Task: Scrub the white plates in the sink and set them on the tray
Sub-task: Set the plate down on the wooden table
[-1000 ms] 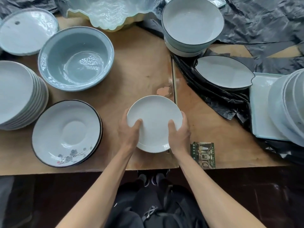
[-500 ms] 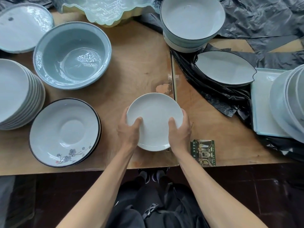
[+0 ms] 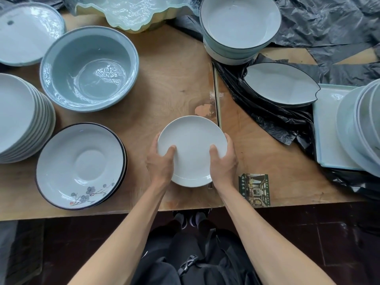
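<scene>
A small plain white plate [image 3: 192, 145] is held over the wooden table [image 3: 174, 83], near its front edge at the centre. My left hand [image 3: 161, 161] grips its left rim, thumb on the plate's face and fingers underneath. My right hand [image 3: 223, 161] grips the right rim the same way. A pale rectangular tray [image 3: 327, 128] lies at the right edge with a stack of white plates [image 3: 362, 128] on it. No sink shows in the head view.
Left: a stack of white plates [image 3: 18, 114], a flower-painted black-rimmed plate [image 3: 80, 165], a blue-grey bowl [image 3: 89, 67]. Back: stacked white bowls [image 3: 239, 25], a scalloped glass dish [image 3: 131, 11]. A leaf-shaped plate [image 3: 279, 83] lies on black plastic sheeting [image 3: 273, 124]. A printed card [image 3: 255, 189] lies by the table's edge.
Both hands keep the same grip on the white plate. The view has shifted slightly; the plate sits almost where it was.
</scene>
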### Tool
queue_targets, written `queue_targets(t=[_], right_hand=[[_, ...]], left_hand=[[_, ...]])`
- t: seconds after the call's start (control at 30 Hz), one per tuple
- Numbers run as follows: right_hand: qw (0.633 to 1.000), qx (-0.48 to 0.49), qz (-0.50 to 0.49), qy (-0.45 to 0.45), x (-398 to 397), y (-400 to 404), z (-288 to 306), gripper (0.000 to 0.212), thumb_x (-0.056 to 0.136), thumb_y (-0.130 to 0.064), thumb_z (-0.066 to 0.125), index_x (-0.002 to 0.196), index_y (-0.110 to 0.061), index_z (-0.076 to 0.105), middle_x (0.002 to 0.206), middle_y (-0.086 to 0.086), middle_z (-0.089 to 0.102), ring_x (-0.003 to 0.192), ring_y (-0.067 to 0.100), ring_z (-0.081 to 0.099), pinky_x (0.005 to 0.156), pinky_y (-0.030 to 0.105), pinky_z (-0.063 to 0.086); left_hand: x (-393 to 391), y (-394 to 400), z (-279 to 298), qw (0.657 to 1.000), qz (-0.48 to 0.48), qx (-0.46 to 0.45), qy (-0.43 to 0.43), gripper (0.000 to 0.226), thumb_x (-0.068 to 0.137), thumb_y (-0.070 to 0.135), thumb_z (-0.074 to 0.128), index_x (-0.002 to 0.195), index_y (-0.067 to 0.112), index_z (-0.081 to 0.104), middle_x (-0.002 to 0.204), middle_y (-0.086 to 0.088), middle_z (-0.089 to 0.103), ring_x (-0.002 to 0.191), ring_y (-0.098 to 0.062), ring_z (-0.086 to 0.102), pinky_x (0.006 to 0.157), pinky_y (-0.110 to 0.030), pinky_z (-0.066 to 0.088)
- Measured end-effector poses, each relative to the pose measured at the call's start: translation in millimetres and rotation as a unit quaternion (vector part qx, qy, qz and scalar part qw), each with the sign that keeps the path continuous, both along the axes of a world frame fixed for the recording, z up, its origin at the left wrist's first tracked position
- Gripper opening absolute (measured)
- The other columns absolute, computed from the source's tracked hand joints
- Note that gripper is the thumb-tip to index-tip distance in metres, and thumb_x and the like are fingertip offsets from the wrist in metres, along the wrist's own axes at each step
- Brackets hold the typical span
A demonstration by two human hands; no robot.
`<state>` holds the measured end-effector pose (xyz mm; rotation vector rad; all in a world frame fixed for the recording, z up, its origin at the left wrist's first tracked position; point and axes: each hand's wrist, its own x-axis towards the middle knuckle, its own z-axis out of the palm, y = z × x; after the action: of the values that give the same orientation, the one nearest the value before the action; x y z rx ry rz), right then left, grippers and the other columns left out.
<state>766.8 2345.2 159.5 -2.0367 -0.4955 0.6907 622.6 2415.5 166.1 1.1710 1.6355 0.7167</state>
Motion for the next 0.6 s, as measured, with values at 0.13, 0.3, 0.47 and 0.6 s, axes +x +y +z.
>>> queue_targets(t=[0.13,0.3,0.47,0.6], right_hand=[[1.000,0.000,0.004,0.010,1,0,0,0.056,0.094,-0.030,0.058,0.148,-0.027,0.042,0.136,-0.007,0.058,0.120,0.011,0.054,0.098,0.034,0.050],[1.000,0.012,0.006,0.028,3,1,3,0.052,0.093,-0.032,0.060,0.143,-0.030,0.046,0.124,-0.017,0.061,0.109,-0.005,0.056,0.081,0.009,0.045],[0.999,0.004,-0.011,0.040,1,3,5,0.047,0.091,-0.033,0.060,0.136,-0.038,0.050,0.110,-0.031,0.058,0.101,-0.024,0.050,0.067,0.005,0.043],[0.999,-0.003,0.004,0.039,3,2,6,0.047,0.092,-0.030,0.060,0.138,-0.034,0.050,0.114,-0.021,0.061,0.101,-0.007,0.058,0.071,0.012,0.044]], left_hand=[[-1,2,-3,1.000,-0.018,0.003,-0.006,0.049,0.082,0.036,0.064,0.129,0.045,0.057,0.111,0.019,0.068,0.102,0.000,0.063,0.089,-0.037,0.056],[-4,5,-4,0.999,-0.032,-0.003,-0.019,0.051,0.085,0.040,0.068,0.133,0.046,0.054,0.116,0.023,0.064,0.107,0.007,0.058,0.081,-0.022,0.048],[-6,8,-8,0.997,-0.020,-0.027,-0.069,0.046,0.085,0.031,0.072,0.128,0.043,0.060,0.112,0.022,0.068,0.101,0.005,0.063,0.081,-0.023,0.052],[-12,10,-9,0.996,-0.070,-0.022,-0.051,0.044,0.085,0.034,0.071,0.127,0.042,0.058,0.110,0.026,0.066,0.102,0.006,0.061,0.081,-0.024,0.051]])
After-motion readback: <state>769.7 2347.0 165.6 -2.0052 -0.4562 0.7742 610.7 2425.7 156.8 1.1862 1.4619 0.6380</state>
